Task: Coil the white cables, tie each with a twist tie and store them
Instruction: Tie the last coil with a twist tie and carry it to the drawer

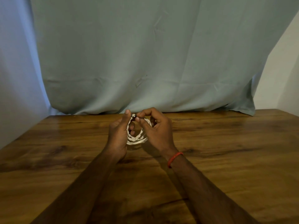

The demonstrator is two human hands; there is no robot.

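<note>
A coiled white cable (137,139) hangs between both hands above the middle of the wooden table (226,151). My left hand (119,135) grips the coil's left side, its fingers passing through the loop. My right hand (155,128) pinches a small dark twist tie (133,117) at the top of the coil with thumb and forefinger. The coil's right side is partly hidden behind the right hand's fingers. A red thread band (174,158) circles my right wrist.
A pale green cloth (145,62) hangs behind the table's far edge. A white wall (283,70) stands at the right. No other cables or containers show on the tabletop.
</note>
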